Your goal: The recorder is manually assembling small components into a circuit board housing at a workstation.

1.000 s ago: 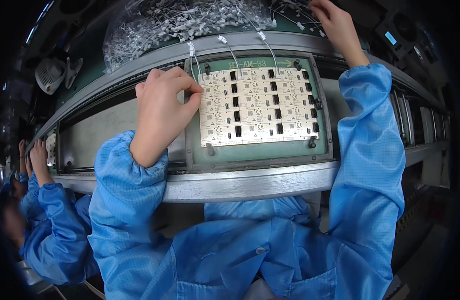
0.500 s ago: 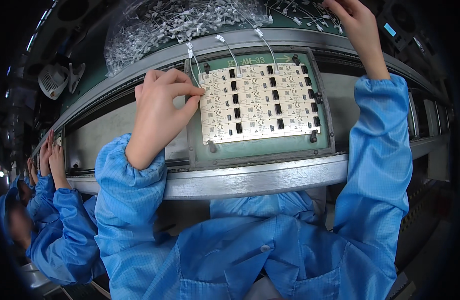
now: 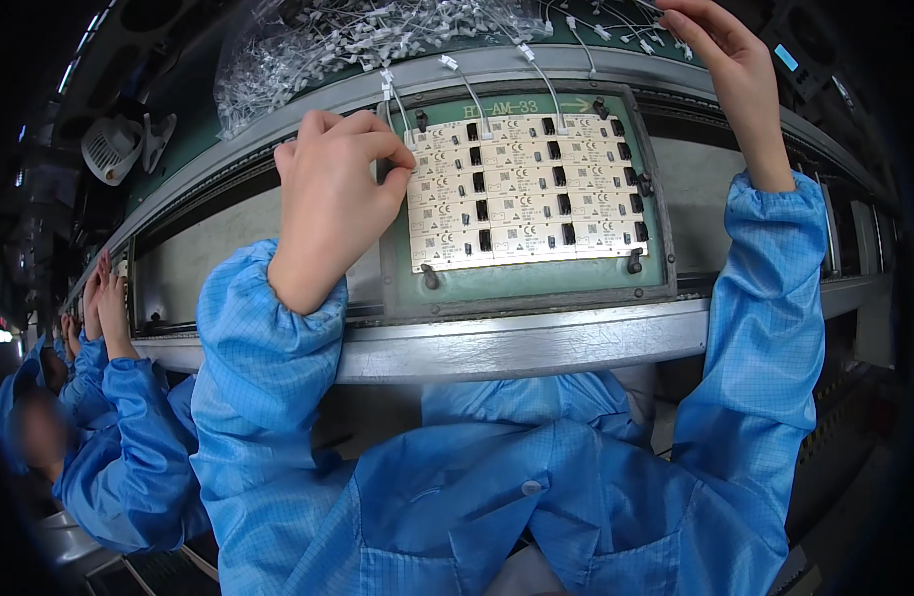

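Note:
My left hand [image 3: 350,194] is at the left edge of a panel of small white circuit boards [image 3: 517,194], thumb and forefinger pinched. Whatever is between those fingertips is too small to make out. The panel lies in a green fixture plate [image 3: 536,281] with a dark frame. Along its top row, several short white cables [image 3: 544,77] run from the boards to the far rail, each with a white plug. Far right, my right hand [image 3: 735,65] reaches among loose white cables [image 3: 626,35]; its fingers are drawn together at the upper edge, their contents unclear.
A clear plastic bag of white cables [image 3: 348,45] lies beyond the rail. Metal rails [image 3: 536,338] run along the line's near and far sides. A small white fan [image 3: 112,154] stands at far left. A co-worker in blue [image 3: 139,447] sits left.
The whole view has shifted slightly. My left hand stays pinched at the panel's left edge, a little higher against it. My right hand remains among the loose cables, and one cable now hangs toward the rail.

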Motion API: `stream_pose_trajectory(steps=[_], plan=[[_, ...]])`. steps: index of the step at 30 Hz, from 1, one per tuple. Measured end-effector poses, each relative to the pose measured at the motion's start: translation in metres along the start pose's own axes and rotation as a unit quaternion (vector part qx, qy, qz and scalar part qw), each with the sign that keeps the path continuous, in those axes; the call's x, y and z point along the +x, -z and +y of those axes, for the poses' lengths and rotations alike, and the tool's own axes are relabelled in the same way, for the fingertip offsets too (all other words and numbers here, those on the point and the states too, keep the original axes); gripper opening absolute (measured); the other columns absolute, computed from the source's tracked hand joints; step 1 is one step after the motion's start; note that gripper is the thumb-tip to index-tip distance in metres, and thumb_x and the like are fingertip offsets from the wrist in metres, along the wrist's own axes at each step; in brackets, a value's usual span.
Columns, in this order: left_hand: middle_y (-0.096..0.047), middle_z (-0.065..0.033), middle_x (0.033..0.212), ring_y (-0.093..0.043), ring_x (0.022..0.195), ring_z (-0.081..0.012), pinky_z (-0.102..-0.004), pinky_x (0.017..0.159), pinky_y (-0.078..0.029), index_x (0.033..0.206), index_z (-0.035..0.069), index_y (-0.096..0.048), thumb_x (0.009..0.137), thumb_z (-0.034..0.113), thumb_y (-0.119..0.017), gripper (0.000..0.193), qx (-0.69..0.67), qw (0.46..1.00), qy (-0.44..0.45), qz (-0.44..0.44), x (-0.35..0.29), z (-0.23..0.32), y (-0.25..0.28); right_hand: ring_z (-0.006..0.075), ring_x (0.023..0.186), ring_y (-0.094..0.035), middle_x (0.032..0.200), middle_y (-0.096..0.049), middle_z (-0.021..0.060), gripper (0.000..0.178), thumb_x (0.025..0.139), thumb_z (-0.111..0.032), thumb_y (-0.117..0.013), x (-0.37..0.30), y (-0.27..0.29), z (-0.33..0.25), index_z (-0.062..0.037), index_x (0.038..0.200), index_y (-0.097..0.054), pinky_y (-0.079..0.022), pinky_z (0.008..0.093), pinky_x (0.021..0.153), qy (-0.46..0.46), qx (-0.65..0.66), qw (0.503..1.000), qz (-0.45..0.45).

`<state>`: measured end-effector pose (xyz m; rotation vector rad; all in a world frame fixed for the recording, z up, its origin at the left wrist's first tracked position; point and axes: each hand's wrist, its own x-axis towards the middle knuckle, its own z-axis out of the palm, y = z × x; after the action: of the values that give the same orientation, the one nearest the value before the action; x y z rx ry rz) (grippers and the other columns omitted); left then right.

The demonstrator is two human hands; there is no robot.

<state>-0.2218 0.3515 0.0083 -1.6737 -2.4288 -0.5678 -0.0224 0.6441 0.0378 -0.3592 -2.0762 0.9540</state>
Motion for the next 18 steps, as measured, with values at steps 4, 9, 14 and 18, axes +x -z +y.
stream_pose_trajectory(steps=[4,9,14,18], plan=[[-0.067,0.0047,0.09,-0.053,0.1,-0.0238,-0.0438,0.086,-0.037,0.079,0.011,-0.074,0.075,0.01,-0.072,0.004,0.04,0.998,-0.042,0.003,0.002,0.002,0.002,0.0104,0.083,-0.063,0.09,-0.069,0.0042,0.012,0.092,-0.005,-0.065,0.0,-0.001,0.0,0.0032,0.101,-0.069,-0.05,0.0225,0.074,0.005,0.004,1.0,0.006],[-0.068,0.0044,0.088,-0.053,0.099,-0.0238,-0.0431,0.085,-0.039,0.079,0.011,-0.073,0.074,0.009,-0.071,0.006,0.044,0.998,-0.047,-0.017,0.006,0.004,0.007,0.0113,0.083,-0.063,0.089,-0.069,0.0051,0.013,0.092,-0.005,-0.065,0.0,-0.005,-0.007,0.0034,0.101,-0.069,-0.05,0.0228,0.074,0.003,-0.021,1.0,0.001],[-0.069,0.0036,0.084,-0.055,0.096,-0.0254,-0.0426,0.082,-0.04,0.079,0.011,-0.073,0.075,0.007,-0.07,0.007,0.056,0.996,-0.069,-0.008,0.001,0.01,0.001,0.012,0.083,-0.064,0.09,-0.069,0.0062,0.013,0.092,-0.005,-0.065,-0.013,-0.001,-0.006,0.0037,0.101,-0.068,-0.051,0.0232,0.075,0.016,0.003,1.0,0.001],[-0.068,0.0026,0.084,-0.055,0.096,-0.0261,-0.0433,0.08,-0.04,0.079,0.011,-0.073,0.075,0.006,-0.069,0.008,0.082,0.993,-0.079,0.003,-0.009,0.011,-0.013,0.012,0.084,-0.064,0.09,-0.069,0.0061,0.013,0.092,-0.005,-0.065,-0.026,-0.003,0.002,0.0035,0.102,-0.068,-0.051,0.0233,0.076,0.023,0.001,1.0,0.002]])
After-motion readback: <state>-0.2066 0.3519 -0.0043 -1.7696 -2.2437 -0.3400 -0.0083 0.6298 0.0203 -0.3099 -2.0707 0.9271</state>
